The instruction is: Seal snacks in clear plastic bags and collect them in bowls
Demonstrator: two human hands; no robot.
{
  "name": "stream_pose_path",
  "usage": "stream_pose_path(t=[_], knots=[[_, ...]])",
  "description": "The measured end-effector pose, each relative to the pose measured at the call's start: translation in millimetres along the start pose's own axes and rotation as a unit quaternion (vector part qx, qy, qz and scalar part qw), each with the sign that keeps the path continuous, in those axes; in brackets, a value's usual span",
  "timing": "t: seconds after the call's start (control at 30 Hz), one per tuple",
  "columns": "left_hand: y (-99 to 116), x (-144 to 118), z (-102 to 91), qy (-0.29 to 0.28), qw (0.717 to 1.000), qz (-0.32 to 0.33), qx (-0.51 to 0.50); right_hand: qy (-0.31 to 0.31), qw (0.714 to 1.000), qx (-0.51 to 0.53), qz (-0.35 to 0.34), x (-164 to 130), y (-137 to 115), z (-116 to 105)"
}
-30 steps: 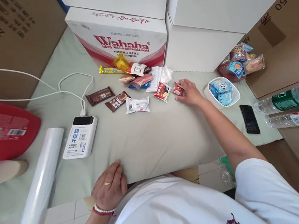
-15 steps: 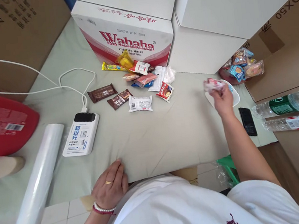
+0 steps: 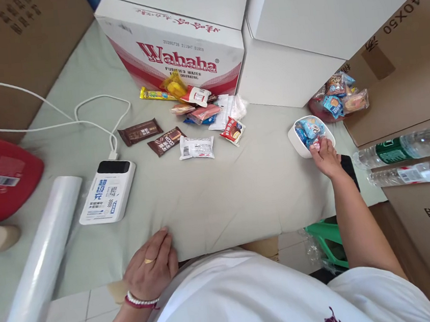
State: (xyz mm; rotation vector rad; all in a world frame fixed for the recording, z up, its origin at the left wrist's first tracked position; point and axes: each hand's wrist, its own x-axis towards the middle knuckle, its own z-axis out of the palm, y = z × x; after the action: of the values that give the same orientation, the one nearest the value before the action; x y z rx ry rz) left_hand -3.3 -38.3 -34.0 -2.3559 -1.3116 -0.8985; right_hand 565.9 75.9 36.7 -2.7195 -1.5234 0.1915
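Touching red snack packet (image 3: 317,145) | right hand (image 3: 328,158) grip | inside white bowl (image 3: 296,142)

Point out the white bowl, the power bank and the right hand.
white bowl (image 3: 293,139), head view, on its near left wall.
power bank (image 3: 106,192), head view, middle of its top face.
right hand (image 3: 327,157), head view, back of the hand.

White bowl (image 3: 296,142), blue packets (image 3: 311,128); brown bars (image 3: 140,132); pale green cloth (image 3: 222,191); red-white box (image 3: 177,57).
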Motion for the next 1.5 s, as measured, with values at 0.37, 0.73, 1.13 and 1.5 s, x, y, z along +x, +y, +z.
stream_pose_path(t=[0.37, 0.73, 1.13, 1.5], knots=[[0.7, -0.3, -0.6, -0.001, 1.0, -0.009, -0.002, 0.094, 0.993, 0.004, 0.068, 6.5, -33.1, -0.8], [-0.9, -8.0, 2.4, -0.002, 1.0, -0.018, -0.017, 0.15, 0.96, 0.119, -0.206, -23.5, -143.6, -2.3], [3.4, 2.4, -4.7, -0.017, 1.0, -0.016, -0.005, 0.082, 0.941, 0.18, -0.276, 1.4, -249.1, 60.1], [1.3, 2.5, -2.3, -0.004, 1.0, -0.002, 0.004, 0.277, 0.95, 0.092, -0.112, -35.8, -75.2, 16.3]])
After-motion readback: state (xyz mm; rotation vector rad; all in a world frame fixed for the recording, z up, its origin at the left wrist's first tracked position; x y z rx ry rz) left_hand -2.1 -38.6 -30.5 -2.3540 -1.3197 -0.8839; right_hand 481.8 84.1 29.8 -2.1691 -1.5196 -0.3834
